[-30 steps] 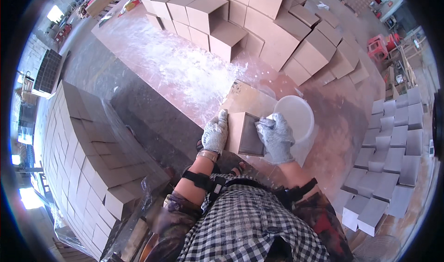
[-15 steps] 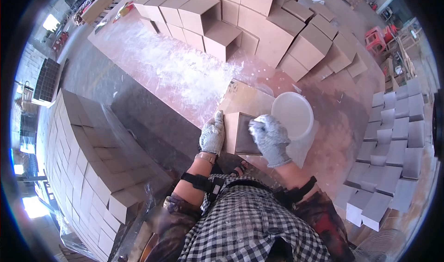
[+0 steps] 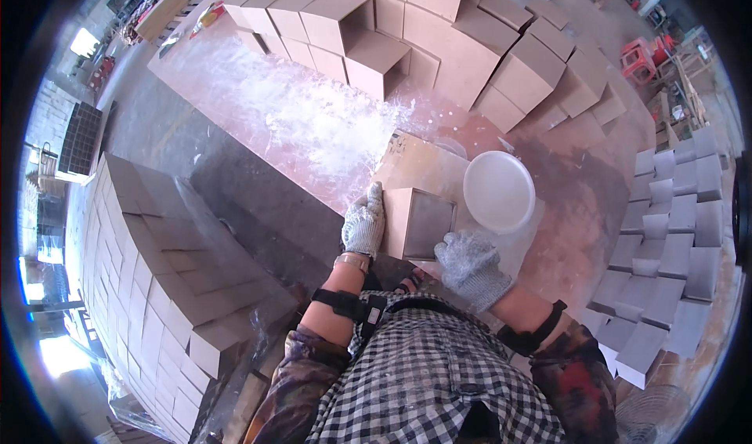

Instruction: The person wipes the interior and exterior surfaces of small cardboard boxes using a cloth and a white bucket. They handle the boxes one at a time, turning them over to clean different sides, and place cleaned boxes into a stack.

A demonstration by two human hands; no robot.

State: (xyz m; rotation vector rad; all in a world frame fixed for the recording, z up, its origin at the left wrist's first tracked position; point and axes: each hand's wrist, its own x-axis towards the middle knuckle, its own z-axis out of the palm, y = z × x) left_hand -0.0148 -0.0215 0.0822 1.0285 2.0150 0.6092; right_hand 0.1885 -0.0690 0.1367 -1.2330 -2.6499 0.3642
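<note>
An open-ended tan box (image 3: pixel 397 224) lies in front of me, with its grey, dark-edged face (image 3: pixel 432 224) turned up toward the right. My left hand (image 3: pixel 364 223), in a knitted grey-white glove, grips the box along its left side. My right hand (image 3: pixel 473 265), gloved the same way, is just off the lower right corner of the grey face. Its fingers are curled together, and whatever they may hold is hidden. Beside the box, to the right, stands a round white tub (image 3: pixel 499 192). A tan board (image 3: pixel 419 162) lies beyond the box.
Stacked tan boxes (image 3: pixel 439 52) rise at the far side of the reddish table (image 3: pixel 564 201). White powder (image 3: pixel 313 103) coats the table's left part. Grey-faced boxes (image 3: pixel 662 252) are piled at right, and a large box stack (image 3: pixel 157 287) stands at left. Red stools (image 3: pixel 638 60) are farther off.
My right hand has moved down and toward me, from over the grey face to its lower right corner, uncovering that face. My left hand keeps its hold on the box.
</note>
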